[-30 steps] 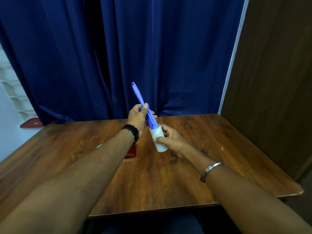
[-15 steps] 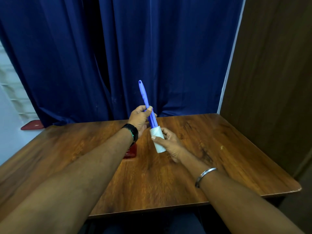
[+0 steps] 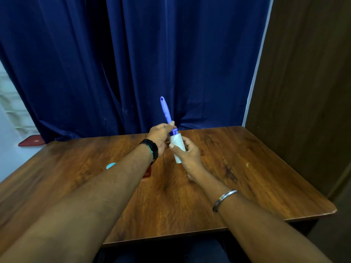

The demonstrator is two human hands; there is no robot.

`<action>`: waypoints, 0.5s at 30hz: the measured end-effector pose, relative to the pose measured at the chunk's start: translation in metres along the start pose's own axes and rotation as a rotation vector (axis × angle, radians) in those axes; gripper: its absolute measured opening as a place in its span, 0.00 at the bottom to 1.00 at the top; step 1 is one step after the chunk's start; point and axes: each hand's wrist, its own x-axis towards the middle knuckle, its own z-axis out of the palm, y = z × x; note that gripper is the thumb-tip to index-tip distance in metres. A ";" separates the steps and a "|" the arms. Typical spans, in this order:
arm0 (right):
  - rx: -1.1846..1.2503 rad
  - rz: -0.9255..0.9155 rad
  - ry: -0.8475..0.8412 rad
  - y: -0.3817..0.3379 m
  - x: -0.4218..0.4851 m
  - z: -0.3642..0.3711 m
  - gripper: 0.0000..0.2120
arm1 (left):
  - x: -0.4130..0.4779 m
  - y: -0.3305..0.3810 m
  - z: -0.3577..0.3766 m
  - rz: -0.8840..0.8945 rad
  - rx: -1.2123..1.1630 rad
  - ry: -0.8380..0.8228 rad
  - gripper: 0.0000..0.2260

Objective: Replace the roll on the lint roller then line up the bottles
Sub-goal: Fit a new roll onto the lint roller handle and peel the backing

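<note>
The purple lint roller handle (image 3: 164,109) points up and away from me above the wooden table (image 3: 237,179). My left hand (image 3: 160,135), with a black watch at its wrist, is closed around the handle's lower part. A white roll (image 3: 177,144) sits over the handle's lower end, and my right hand (image 3: 187,157) wraps around that roll from the right. A teal object (image 3: 111,165) and a red object (image 3: 147,172) peek out from under my left forearm on the table; most of each is hidden. No whole bottle shows.
A dark blue curtain (image 3: 152,59) hangs right behind the table's far edge. A brown wooden panel (image 3: 303,88) stands along the right side. A red item (image 3: 31,142) lies beyond the table's far left corner. A small yellowish speck (image 3: 247,164) marks the tabletop on the right.
The handle has swung from leaning left to nearly upright. The white roll now sits higher along the handle's end, and my right hand has shifted its hold around it.
</note>
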 end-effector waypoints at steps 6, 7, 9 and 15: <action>-0.061 -0.006 0.031 0.010 0.000 -0.003 0.19 | 0.002 -0.007 -0.008 -0.028 0.020 -0.035 0.10; -0.064 0.002 0.030 0.011 0.000 -0.003 0.19 | 0.002 -0.008 -0.010 -0.034 0.038 -0.041 0.10; -0.051 0.017 0.028 0.009 0.001 -0.002 0.18 | 0.001 -0.012 -0.010 -0.049 0.067 -0.043 0.09; -0.049 0.079 -0.020 0.004 0.005 -0.005 0.18 | 0.002 -0.014 -0.010 -0.086 0.071 -0.027 0.08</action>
